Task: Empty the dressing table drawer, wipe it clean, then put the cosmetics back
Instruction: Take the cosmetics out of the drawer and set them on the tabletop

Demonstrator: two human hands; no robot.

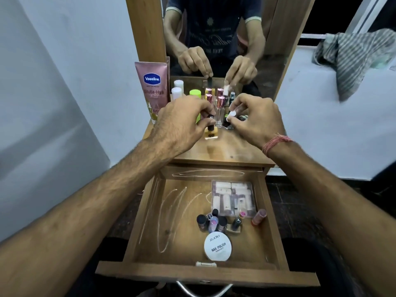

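While the left hand (pixel 184 116) pinches the black cap of a yellow nail polish bottle (pixel 210 132) at frame centre, we judge it small, glass, slippery: best held by the cap. Our right hand (pixel 252 118) pinches a white-capped item (pixel 231 114). At lower centre, the drawer (pixel 171 213) holds a clear box (pixel 233 198), small bottles (pixel 216 221) and a remover tub (pixel 217 246).

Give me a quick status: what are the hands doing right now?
Left hand pinches yellow nail polish bottle by its black cap, on the tabletop. Right hand pinches a small white cap. Drawer open, several cosmetics inside. Nothing in the way.
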